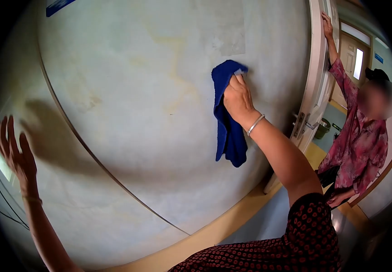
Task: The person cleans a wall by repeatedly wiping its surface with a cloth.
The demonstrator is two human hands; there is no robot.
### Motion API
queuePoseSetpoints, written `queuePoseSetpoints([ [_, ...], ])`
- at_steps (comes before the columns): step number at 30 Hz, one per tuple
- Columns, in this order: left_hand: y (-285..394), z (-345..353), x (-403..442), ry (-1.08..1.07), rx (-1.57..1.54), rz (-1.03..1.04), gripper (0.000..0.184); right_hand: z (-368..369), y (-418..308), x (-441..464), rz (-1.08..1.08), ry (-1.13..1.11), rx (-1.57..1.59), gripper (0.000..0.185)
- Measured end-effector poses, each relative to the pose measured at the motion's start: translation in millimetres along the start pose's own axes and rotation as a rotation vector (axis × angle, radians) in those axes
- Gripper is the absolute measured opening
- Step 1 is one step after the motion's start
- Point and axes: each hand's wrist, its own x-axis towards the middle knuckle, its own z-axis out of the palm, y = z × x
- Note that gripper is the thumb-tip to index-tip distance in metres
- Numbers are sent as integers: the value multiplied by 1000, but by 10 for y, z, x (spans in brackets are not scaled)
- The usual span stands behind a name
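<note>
While the right hand (239,97) presses a blue cloth (230,131) to the wall (132,90), its fingers are bent and mostly closed, gripping the fabric near its top edge. A small pale piece shows at the fingertips, too unclear to name. The left hand (18,154) is open, with fingers up and apart, and grips nothing that shows; whether its palm touches the wall cannot be told, though a broad shadow falls beside it. The cloth looks soft and fuzzy, and its lower part hangs in long folds below the right hand. The wall is pale and smooth, with yellowish stains and a greyer patch above the cloth, and one thin strip (87,147) crosses it on a slant. One shiny metal bracelet (256,125) circles the right wrist, and one thin band (31,199) the left. The sleeve (312,217) is dark with small red rings. To the right stands one other person (359,136) in a pink patterned shirt, one arm raised by the white door (316,59), the other lowered. Beyond the door are one green bin (323,128) and one more door (351,59).
</note>
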Motion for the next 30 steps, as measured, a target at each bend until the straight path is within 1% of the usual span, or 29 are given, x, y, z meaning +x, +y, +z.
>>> queuePoseSetpoints([
  [2,54,137,239,49,-15,16,33,21,61,-18,-37,-1,-1,5],
  [4,88,397,309,119,-58,39,33,0,73,119,-16,-54,-77,5],
  [5,254,345,391,-8,84,-59,32,14,97,260,30,-75,-121,6],
  [6,263,346,379,-8,91,-61,32,-4,131,442,38,-45,-139,6],
  [8,209,364,357,47,118,-4,31,58,252,655,-25,140,-65,6],
  [11,146,395,316,35,112,-27,30,64,212,469,5,69,-72,7],
  [12,125,401,321,41,114,-32,30,63,218,334,-33,22,-49,7],
  [14,96,399,316,32,148,6,29,63,215,214,-98,155,49,5],
  [15,84,404,311,30,140,7,29,67,231,200,-96,148,45,5],
  [17,50,415,310,39,60,2,29,50,269,326,-44,66,13,4],
  [18,55,417,301,41,58,-3,29,20,270,450,6,37,-15,6],
  [20,66,404,304,48,-10,-45,28,30,335,663,3,133,77,6],
  [21,86,377,321,26,-20,-58,28,46,350,657,-44,160,72,6],
  [24,104,384,318,32,-53,-70,29,46,316,365,-106,136,16,5],
  [26,63,392,265,36,-45,-81,29,17,325,371,-141,177,68,6],
  [27,42,415,278,38,-39,-65,29,-3,355,409,-99,88,46,8],
  [28,43,436,279,35,-44,-56,29,-36,356,451,-49,-5,28,16],
  [29,34,449,274,25,-35,-82,29,-8,378,566,-52,88,109,16],
  [30,13,461,265,18,-22,-114,30,33,394,615,-19,114,191,15],
])
